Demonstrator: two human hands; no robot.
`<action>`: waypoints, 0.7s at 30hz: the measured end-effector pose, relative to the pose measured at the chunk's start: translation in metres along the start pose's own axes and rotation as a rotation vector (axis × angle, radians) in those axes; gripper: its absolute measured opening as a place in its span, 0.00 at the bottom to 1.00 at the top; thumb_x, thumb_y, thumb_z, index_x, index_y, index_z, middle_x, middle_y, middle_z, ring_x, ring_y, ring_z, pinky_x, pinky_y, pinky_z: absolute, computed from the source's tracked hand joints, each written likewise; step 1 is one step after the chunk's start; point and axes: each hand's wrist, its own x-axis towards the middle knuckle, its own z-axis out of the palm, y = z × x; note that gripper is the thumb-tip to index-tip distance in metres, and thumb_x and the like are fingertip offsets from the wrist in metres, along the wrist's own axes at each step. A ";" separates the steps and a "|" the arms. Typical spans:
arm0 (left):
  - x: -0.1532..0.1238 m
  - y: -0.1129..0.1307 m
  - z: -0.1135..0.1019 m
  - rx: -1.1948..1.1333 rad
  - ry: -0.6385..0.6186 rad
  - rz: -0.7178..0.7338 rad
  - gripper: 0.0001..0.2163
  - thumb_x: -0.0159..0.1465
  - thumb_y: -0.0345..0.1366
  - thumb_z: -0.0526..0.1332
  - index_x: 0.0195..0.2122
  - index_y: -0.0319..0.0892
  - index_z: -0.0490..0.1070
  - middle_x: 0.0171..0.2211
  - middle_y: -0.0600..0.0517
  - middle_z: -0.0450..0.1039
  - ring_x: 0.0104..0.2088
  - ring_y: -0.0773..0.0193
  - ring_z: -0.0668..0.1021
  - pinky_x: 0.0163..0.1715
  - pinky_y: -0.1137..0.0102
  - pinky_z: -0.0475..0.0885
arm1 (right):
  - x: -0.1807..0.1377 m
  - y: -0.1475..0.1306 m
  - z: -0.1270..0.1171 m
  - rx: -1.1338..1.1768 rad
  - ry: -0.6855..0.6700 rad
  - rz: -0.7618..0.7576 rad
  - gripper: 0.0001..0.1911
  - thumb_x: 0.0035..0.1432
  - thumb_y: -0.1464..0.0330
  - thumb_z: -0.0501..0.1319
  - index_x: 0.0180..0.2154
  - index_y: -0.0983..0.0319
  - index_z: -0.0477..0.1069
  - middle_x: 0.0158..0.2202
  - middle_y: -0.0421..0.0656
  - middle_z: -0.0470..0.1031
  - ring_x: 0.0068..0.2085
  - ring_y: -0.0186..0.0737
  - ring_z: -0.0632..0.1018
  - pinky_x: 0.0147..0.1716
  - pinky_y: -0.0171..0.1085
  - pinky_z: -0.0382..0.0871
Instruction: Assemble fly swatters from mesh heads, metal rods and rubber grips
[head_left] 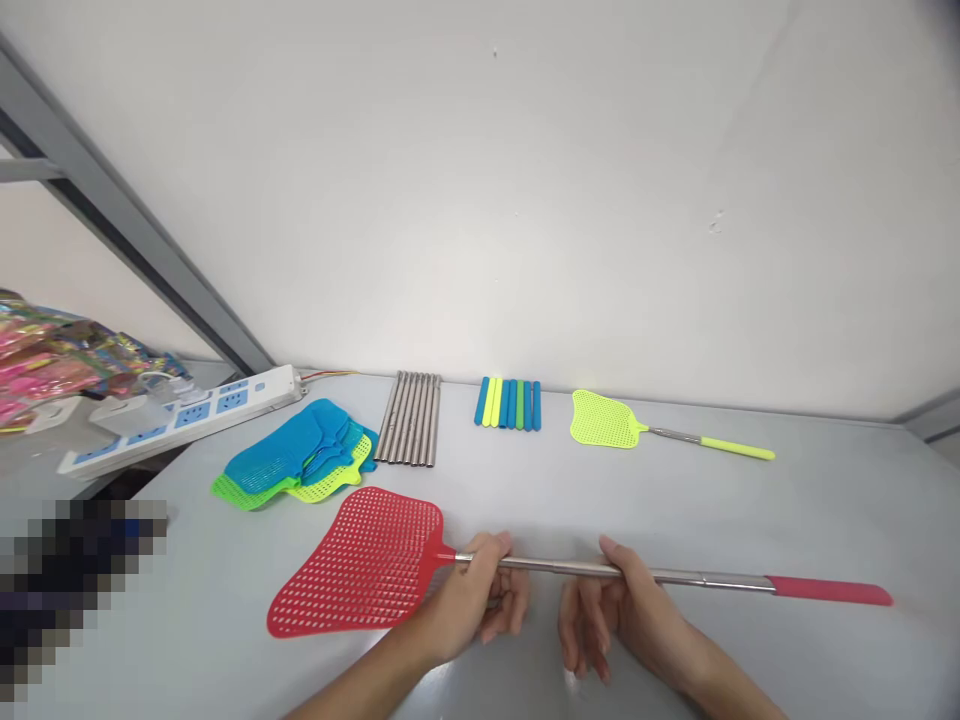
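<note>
I hold a red fly swatter (367,565) level above the grey table (825,510), its mesh head to the left and its red grip far right. My left hand (480,598) is closed round the metal rod just behind the head. My right hand (611,610) is closed round the rod a little further right. The telescopic rod is extended.
At the back lie a pile of blue and green swatter heads (300,455), a row of metal rods (410,418), a row of blue, yellow and green grips (508,403) and a finished yellow-green swatter (637,428). A white power strip (187,412) lies at left.
</note>
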 end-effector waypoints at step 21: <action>-0.006 0.004 0.024 0.058 0.009 -0.130 0.24 0.58 0.44 0.39 0.10 0.40 0.59 0.08 0.56 0.59 0.09 0.74 0.56 0.11 0.75 0.49 | 0.001 0.038 -0.001 -0.049 0.081 0.093 0.38 0.53 0.50 0.31 0.10 0.66 0.62 0.08 0.42 0.60 0.11 0.29 0.61 0.13 0.30 0.53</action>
